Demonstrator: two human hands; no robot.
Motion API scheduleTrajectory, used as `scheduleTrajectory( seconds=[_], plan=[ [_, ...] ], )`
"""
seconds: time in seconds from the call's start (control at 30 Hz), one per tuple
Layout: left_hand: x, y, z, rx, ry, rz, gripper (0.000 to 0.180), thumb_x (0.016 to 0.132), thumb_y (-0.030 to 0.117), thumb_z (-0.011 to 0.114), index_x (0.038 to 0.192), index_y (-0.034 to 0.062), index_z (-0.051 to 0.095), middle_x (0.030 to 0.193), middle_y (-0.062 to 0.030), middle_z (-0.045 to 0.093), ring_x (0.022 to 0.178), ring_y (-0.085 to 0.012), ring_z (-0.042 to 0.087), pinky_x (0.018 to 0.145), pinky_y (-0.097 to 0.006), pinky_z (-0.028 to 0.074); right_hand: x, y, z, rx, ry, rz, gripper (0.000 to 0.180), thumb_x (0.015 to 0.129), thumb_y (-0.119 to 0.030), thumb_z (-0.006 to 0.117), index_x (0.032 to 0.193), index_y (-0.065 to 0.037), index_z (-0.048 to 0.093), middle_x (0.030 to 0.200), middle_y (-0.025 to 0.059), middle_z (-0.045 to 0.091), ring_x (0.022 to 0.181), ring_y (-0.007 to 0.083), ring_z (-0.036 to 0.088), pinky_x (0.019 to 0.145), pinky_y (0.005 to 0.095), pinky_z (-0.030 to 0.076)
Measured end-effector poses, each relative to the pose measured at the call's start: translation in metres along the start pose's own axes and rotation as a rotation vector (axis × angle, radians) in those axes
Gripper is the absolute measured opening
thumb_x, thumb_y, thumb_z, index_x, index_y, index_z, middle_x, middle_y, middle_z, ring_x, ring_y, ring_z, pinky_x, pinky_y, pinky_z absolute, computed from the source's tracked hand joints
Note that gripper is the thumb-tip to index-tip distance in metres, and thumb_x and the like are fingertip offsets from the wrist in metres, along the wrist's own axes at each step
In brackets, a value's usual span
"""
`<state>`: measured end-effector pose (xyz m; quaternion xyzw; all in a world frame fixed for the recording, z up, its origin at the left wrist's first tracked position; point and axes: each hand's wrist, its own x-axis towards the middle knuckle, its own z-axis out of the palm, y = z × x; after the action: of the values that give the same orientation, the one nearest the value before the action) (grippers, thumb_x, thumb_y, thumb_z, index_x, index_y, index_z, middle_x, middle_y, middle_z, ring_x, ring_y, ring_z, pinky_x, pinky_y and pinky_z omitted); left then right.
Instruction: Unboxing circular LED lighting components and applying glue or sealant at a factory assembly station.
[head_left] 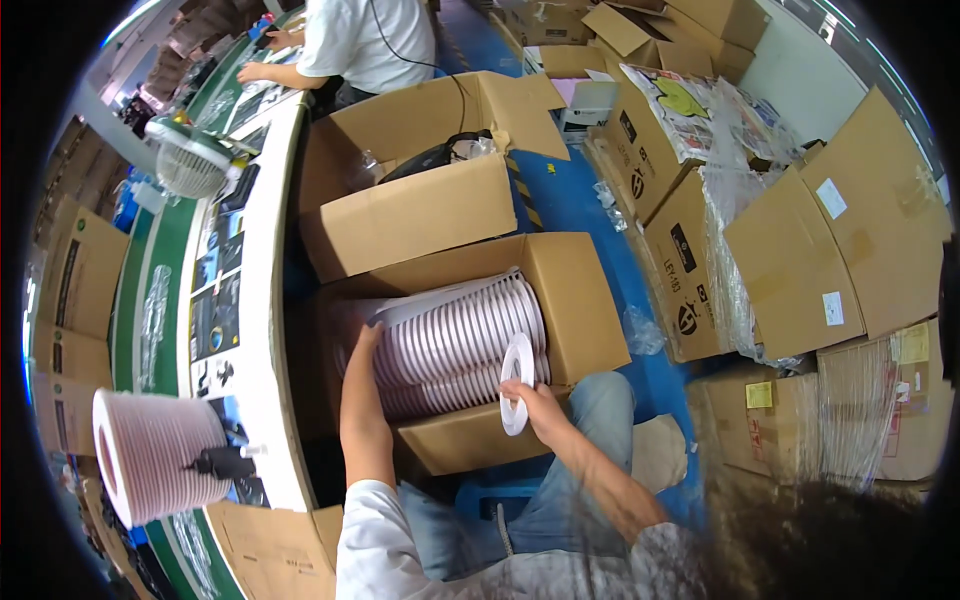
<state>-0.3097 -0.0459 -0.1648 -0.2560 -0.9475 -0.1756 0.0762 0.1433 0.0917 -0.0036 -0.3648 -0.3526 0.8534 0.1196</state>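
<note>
An open cardboard box stands in front of me, holding rows of white flat rings stacked on edge. My left hand reaches into it at the left end of the rows, beside a pale sheet along the far side. Its thumb shows, but the other fingers are mostly hidden. Over the box's near right side, my right hand grips one white ring by its edge, held upright apart from the rows.
Left, a white bench carries another stack of white rings, a black object and a small fan. A second open carton stands beyond mine. Cartons line the right. A co-worker sits at the bench ahead.
</note>
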Motion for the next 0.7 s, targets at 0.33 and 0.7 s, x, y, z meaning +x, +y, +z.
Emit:
scheduleTrajectory(
  seconds=[0.33, 0.7],
  plan=[
    [-0.012, 0.074, 0.036, 0.087, -0.326, -0.046, 0.023, 0.080, 0.015, 0.054, 0.093, -0.0009, 0.064, 0.099, -0.0262, 0.060, 0.095, -0.0371, 0.058, 0.082, -0.045, 0.046, 0.007, -0.030, -0.049, 0.059, 0.211, -0.093, 0.024, 0.083, -0.012, 0.049, 0.099, 0.005, 0.056, 0.086, 0.0125, 0.063, 0.081, 0.0167, 0.058, 0.075, 0.0272, 0.045],
    [-0.096, 0.295, -0.032, -1.380, -0.077, -0.200, 0.025, 0.088, 0.015, 0.035, 0.094, 0.0028, 0.056, 0.078, -0.0051, 0.055, 0.073, -0.0113, 0.048, 0.069, -0.024, 0.039, 0.021, -0.033, -0.062, 0.139, 0.318, -0.140, 0.027, 0.082, -0.017, 0.054, 0.101, 0.002, 0.054, 0.088, 0.0141, 0.062, 0.082, 0.0196, 0.059, 0.074, 0.0296, 0.046]
  ],
)
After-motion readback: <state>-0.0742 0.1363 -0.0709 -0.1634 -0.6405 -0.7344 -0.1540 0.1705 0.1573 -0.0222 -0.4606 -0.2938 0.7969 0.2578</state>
